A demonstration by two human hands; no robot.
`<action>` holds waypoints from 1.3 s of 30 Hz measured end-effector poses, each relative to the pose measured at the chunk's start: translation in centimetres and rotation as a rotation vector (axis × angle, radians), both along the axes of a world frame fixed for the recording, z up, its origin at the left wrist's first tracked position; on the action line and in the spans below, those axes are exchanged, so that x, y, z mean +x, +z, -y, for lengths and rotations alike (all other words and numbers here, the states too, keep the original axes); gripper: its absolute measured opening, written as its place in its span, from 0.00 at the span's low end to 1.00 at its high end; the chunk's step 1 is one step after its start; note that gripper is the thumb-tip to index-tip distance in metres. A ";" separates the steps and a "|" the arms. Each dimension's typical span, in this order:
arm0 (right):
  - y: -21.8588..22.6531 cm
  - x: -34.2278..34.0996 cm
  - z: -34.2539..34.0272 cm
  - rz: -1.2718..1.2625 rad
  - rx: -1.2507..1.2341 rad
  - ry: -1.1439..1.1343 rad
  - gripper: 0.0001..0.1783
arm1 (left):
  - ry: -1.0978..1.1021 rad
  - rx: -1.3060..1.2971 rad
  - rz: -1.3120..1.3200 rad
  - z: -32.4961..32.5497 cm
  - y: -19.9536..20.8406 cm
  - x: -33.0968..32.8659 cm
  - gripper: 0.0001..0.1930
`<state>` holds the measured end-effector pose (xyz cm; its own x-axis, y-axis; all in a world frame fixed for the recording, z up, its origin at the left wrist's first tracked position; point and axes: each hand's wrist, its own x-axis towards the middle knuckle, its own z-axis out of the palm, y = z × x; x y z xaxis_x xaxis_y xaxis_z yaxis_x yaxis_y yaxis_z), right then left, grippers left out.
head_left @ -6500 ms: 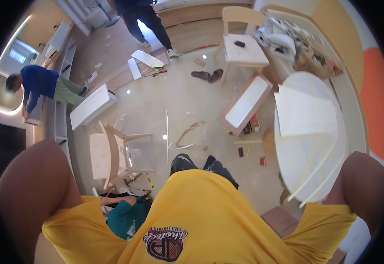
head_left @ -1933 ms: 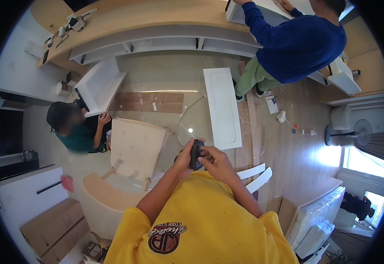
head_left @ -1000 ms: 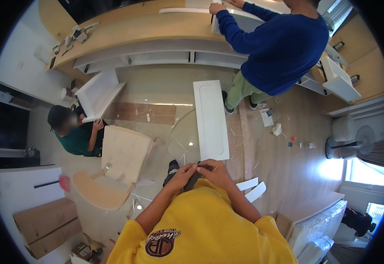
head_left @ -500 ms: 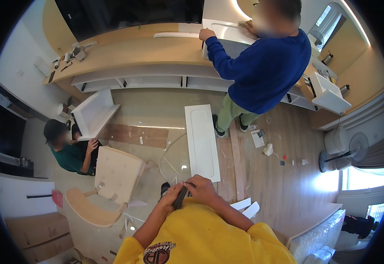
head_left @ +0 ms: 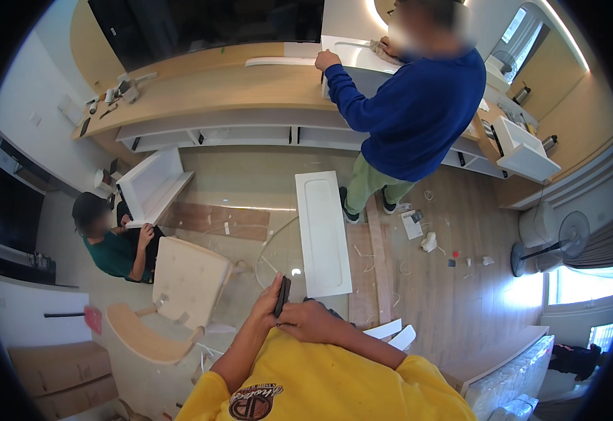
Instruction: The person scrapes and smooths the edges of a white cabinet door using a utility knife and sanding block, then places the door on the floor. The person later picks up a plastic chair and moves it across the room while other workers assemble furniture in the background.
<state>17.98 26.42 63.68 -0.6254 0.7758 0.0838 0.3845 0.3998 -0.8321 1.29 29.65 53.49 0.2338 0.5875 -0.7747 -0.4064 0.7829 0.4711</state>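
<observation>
In front of my yellow top, my left hand [head_left: 267,303] is closed round a dark, narrow, flat-sided piece [head_left: 282,297] that stands nearly upright; its kind does not show. My right hand [head_left: 309,323] presses its curled fingers against the lower end of the same piece. Beyond my hands a white drawer front [head_left: 323,231] lies flat on the floor, with a recessed panel in its face.
A person in blue [head_left: 422,112] wipes a white drawer on the long wooden counter [head_left: 229,88]. At left, a person in green [head_left: 113,254] holds a white drawer [head_left: 153,184] beside a cream chair [head_left: 188,277]. Wooden strips [head_left: 379,259] and scraps lie on the floor.
The dark piece has swung more upright and its top now rises above my left hand. My right hand has dropped from its top to its lower end.
</observation>
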 end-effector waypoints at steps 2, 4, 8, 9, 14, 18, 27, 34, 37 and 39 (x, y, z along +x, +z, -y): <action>0.0 -0.1 0.0 -0.041 0.038 0.014 0.08 | 0.020 -0.027 -0.002 -0.1 -0.3 0.1 0.28; -0.2 0.0 0.0 -0.044 0.059 0.014 0.09 | 0.036 -0.058 0.051 0.2 -0.6 0.4 0.28; -0.9 0.7 0.1 -0.034 0.028 0.045 0.09 | 0.141 -0.133 0.105 1.1 -0.9 0.6 0.26; -1.0 0.8 0.3 -0.058 0.008 0.073 0.09 | 0.158 -0.141 0.104 1.3 -0.9 0.4 0.27; -1.9 1.1 0.9 -0.122 -0.102 0.048 0.11 | 0.380 -0.187 0.265 1.7 0.7 -1.4 0.28; -2.9 1.4 1.3 -0.121 -0.393 -0.081 0.12 | 0.373 0.035 0.059 2.3 2.4 -1.5 0.27; -8.5 5.8 -0.2 0.226 -0.337 -0.212 0.15 | 0.348 -0.058 0.206 5.7 0.6 -0.7 0.19; -14.8 10.5 2.1 0.435 -0.438 -0.230 0.17 | 0.497 -0.155 0.168 9.3 -1.5 -3.8 0.17; -18.6 12.3 3.9 0.434 -0.625 -0.282 0.18 | 0.551 -0.219 0.133 10.6 -2.0 -5.5 0.17; -21.9 13.6 5.6 0.466 -0.645 -0.342 0.18 | 0.587 -0.270 0.133 10.8 -2.6 -6.3 0.17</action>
<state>31.63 20.82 41.77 -0.2101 0.7352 -0.6445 0.7557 -0.2961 -0.5841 -5.00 18.84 50.84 0.0380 0.4358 -0.8992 -0.8429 0.4973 0.2054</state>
